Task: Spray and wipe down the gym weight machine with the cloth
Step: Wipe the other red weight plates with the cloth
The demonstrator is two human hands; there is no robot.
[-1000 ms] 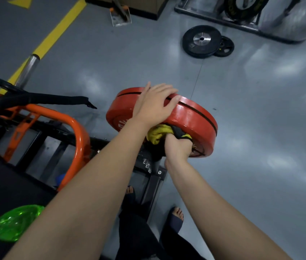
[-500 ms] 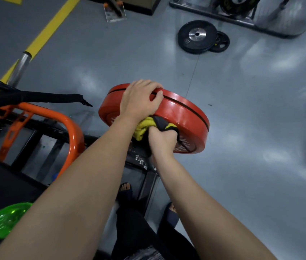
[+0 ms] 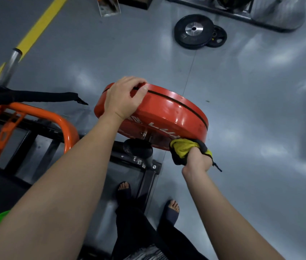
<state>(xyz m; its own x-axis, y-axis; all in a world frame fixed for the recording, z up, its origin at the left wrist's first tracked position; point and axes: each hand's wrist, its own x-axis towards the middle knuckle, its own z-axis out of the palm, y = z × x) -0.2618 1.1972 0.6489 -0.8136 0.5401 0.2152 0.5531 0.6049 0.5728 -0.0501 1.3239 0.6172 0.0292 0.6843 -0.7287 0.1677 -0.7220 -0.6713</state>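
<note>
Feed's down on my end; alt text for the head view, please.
The right hand holds a yellow cloth against the lower edge of a red weight plate, while the left hand grips its top rim. Two black plates lie on the grey floor beyond.

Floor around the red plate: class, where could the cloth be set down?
Bare floor lies right of the red plate, below the black plates, and between the yellow line and those plates. Crowded: the orange frame at left, and the machine base by the feet.
</note>
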